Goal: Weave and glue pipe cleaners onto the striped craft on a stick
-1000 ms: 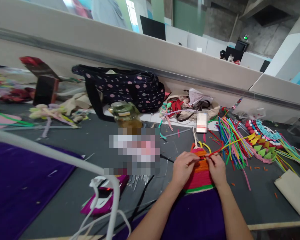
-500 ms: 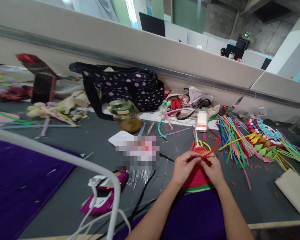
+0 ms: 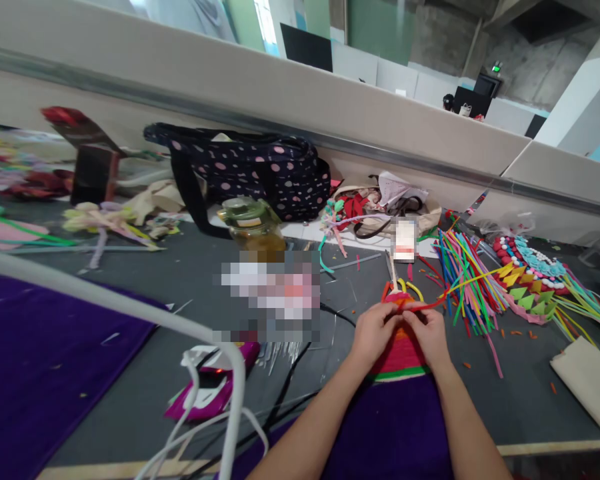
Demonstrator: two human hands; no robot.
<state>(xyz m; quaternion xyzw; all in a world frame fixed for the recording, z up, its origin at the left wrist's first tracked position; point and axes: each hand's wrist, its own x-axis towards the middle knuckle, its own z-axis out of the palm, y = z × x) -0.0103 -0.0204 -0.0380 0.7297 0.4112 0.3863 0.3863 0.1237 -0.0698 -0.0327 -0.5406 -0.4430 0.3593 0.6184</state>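
My left hand [image 3: 375, 333] and my right hand [image 3: 431, 333] meet over a red, orange and green triangular craft piece [image 3: 403, 357]. Thumbs and forefingers are pinched close together near its upper part. A thin red pipe cleaner [image 3: 434, 305] runs between the fingertips and sticks out to the right, past my right hand. The fingertips partly hide where it meets the piece. Dark purple cloth [image 3: 393, 427] lies under the lower edge of the piece, between my forearms. Yellow curved handles, perhaps of scissors [image 3: 414, 289], show just beyond my fingers.
Bundled coloured pipe cleaners [image 3: 473, 280] and a beaded, petalled craft piece [image 3: 530, 267] lie to the right. Behind stand a lidded glass jar [image 3: 255, 230] and a polka-dot bag [image 3: 260, 173]. A white cable [image 3: 130, 300] crosses the left foreground, near a magenta packet [image 3: 215, 393].
The red pipe cleaner's free end has swung from pointing up and right to lying nearly flat toward the right. Both hands stay pinched over the piece; the view has shifted slightly.
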